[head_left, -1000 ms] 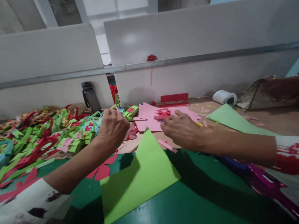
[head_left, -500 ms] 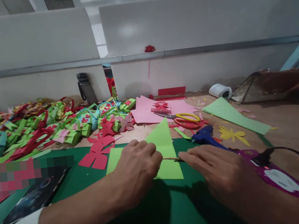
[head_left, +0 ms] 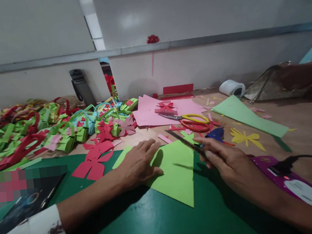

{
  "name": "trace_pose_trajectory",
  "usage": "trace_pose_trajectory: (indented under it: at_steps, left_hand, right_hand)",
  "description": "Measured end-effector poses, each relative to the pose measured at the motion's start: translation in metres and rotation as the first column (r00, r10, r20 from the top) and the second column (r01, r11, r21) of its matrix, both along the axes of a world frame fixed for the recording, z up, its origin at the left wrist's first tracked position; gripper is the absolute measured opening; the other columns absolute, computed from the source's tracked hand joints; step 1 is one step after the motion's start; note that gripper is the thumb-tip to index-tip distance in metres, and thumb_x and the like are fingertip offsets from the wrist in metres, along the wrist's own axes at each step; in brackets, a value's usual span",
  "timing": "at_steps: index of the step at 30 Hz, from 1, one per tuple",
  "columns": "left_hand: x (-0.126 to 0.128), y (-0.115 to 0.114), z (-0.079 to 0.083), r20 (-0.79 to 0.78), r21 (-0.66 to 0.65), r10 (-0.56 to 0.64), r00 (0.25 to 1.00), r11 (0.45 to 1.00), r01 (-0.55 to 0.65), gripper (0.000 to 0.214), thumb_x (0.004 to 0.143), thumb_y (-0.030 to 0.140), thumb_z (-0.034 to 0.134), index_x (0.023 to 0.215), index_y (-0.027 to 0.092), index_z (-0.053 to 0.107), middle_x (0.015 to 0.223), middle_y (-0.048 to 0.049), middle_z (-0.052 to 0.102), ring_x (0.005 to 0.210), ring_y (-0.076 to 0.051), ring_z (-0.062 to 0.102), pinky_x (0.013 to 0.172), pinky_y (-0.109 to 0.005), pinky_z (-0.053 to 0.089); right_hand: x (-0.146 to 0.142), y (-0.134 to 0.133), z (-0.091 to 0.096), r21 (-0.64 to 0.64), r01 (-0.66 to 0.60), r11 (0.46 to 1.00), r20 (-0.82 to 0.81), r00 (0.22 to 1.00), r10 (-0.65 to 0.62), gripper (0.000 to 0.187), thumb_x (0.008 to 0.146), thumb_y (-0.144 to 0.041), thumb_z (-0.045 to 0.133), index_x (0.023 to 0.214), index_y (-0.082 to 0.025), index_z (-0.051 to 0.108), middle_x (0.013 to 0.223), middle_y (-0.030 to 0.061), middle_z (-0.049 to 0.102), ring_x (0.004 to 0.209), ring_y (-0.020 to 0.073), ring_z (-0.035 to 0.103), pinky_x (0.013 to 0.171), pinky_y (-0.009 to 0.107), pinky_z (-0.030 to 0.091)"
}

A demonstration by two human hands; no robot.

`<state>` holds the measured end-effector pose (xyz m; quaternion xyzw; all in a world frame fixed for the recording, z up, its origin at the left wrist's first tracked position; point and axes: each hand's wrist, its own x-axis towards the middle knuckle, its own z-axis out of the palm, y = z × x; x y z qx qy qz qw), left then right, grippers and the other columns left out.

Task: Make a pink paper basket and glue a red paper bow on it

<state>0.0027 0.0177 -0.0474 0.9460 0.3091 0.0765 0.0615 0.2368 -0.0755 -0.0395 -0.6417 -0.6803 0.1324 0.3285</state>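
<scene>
My left hand (head_left: 140, 163) lies flat, fingers stretched out, on the left part of a light green paper sheet (head_left: 177, 172). The sheet rests on a dark green mat (head_left: 157, 225). To its right, my right hand (head_left: 225, 158) pinches a thin dark stick-like tool (head_left: 185, 143). The tool points up and left over the sheet's top edge, and I cannot make out what kind of tool it is. A blue glue gun (head_left: 216, 134) lies just behind my right hand.
Yellow and red scissors (head_left: 193, 122) lie on pink paper (head_left: 148, 114). A pile of green paper baskets (head_left: 34, 132) fills the left. Also here: a red paper flower (head_left: 93, 163), yellow cutout (head_left: 244, 137), green sheet (head_left: 246, 116), purple power strip (head_left: 293, 186), bottle (head_left: 81, 88), white roll (head_left: 231, 87).
Both hands came back from the far pink paper to the green sheet. My left hand went from a fist to flat on the sheet, and my right hand now holds the tool tilted up.
</scene>
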Motion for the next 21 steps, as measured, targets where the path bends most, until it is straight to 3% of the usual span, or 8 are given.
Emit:
trace_pose_trajectory:
  at_steps: [4,7,10,14,17,19,21]
  left_hand:
    - [-0.001,-0.005,-0.009,-0.112,0.097,-0.041,0.993,0.994,0.052,0.048,0.086,0.041,0.055,0.128,0.020,0.043,0.123,-0.0103,0.052,0.109,-0.027,0.047,0.089,-0.042,0.044]
    - [-0.006,-0.015,-0.010,-0.177,0.157,0.026,0.984,0.988,0.003,0.041,0.090,0.039,0.050,0.125,0.020,0.045,0.115,-0.0103,0.055,0.103,-0.027,0.047,0.083,-0.040,0.046]
    - [-0.016,-0.026,-0.008,-0.245,0.208,0.143,0.959,0.974,-0.092,0.038,0.090,0.038,0.046,0.124,0.019,0.048,0.107,-0.0110,0.057,0.094,-0.028,0.050,0.070,-0.038,0.047]
    - [-0.032,-0.040,-0.004,-0.285,0.257,0.264,0.921,0.947,-0.192,0.041,0.091,0.042,0.043,0.124,0.018,0.050,0.105,-0.0122,0.058,0.088,-0.029,0.051,0.065,-0.039,0.046]
    - [-0.041,-0.045,-0.006,-0.248,0.231,0.258,0.934,0.952,-0.201,0.055,0.091,0.055,0.034,0.131,0.018,0.046,0.111,-0.0138,0.058,0.092,-0.030,0.052,0.074,-0.046,0.046]
    - [-0.046,-0.045,-0.010,-0.193,0.181,0.207,0.959,0.968,-0.173,0.066,0.089,0.062,0.027,0.134,0.017,0.042,0.123,-0.0166,0.053,0.107,-0.034,0.049,0.085,-0.051,0.044]
    - [-0.050,-0.042,-0.016,-0.128,0.135,0.147,0.981,0.982,-0.129,0.072,0.088,0.065,0.024,0.139,0.015,0.037,0.139,-0.0185,0.041,0.126,-0.038,0.036,0.096,-0.055,0.037]
  right_hand:
    - [-0.003,-0.002,0.006,-0.114,-0.054,0.992,-0.245,0.969,0.024,0.044,0.092,-0.037,0.040,0.130,-0.017,0.051,0.065,-0.0006,0.061,0.055,0.0135,0.057,0.047,0.023,0.046]
    - [-0.004,-0.002,0.009,-0.155,-0.093,0.984,-0.278,0.959,0.047,0.043,0.086,-0.040,0.050,0.124,-0.021,0.057,0.091,0.0048,0.071,0.073,0.0178,0.065,0.057,0.026,0.052]
    - [-0.003,-0.004,0.014,-0.082,-0.074,0.994,-0.148,0.987,0.062,0.036,0.085,-0.034,0.051,0.118,-0.024,0.064,0.109,0.0049,0.070,0.093,0.0240,0.066,0.072,0.034,0.055]
    - [0.003,-0.007,0.011,0.040,-0.130,0.991,0.121,0.985,0.124,0.036,0.088,-0.024,0.044,0.119,-0.020,0.064,0.111,0.0070,0.070,0.098,0.0239,0.066,0.080,0.036,0.055]
    - [0.007,-0.007,0.001,0.110,-0.222,0.969,0.375,0.912,0.166,0.045,0.086,-0.010,0.037,0.124,-0.019,0.060,0.105,0.0100,0.071,0.088,0.0225,0.069,0.072,0.034,0.057]
    - [0.009,-0.007,-0.006,0.091,-0.244,0.966,0.506,0.846,0.166,0.052,0.081,-0.003,0.038,0.125,-0.022,0.059,0.101,0.0096,0.071,0.081,0.0220,0.069,0.069,0.034,0.057]
    - [0.010,-0.007,-0.011,0.054,-0.217,0.975,0.580,0.801,0.146,0.053,0.079,-0.002,0.041,0.123,-0.025,0.060,0.096,0.0084,0.071,0.075,0.0210,0.069,0.066,0.033,0.057]
